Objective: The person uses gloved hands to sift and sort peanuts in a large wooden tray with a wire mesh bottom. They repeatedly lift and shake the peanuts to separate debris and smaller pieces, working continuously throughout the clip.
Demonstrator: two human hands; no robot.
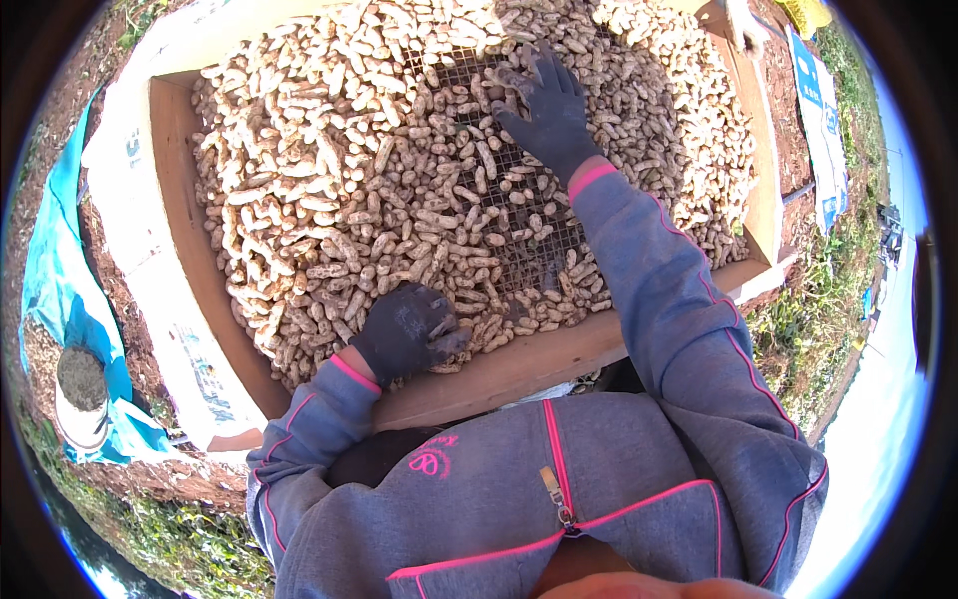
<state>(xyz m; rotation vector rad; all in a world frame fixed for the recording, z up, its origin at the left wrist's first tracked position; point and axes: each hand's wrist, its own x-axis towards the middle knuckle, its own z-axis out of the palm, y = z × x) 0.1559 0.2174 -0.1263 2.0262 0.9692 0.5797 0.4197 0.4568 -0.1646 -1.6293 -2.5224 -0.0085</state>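
Unshelled peanuts (299, 217) lie thickly in a shallow wooden-framed tray with a wire-mesh bottom (535, 258). A strip of the dark mesh shows through near the middle. My right hand (550, 120), in a dark glove, reaches to the far end of that strip. Its fingers are spread and touch the peanuts there. My left hand (410, 331), gloved alike, rests on peanuts beside the near wooden rail (501, 367). The left fingers are curled down, and whether they hold any peanuts is hidden.
At the far right corner, another person's pale hand (743, 31) is by the frame. White printed sacking (142, 247) spreads beyond the left rail. Farther left are blue sheeting (67, 217) and a white bucket (81, 415) with dark contents. Another printed sack (819, 127) lies right.
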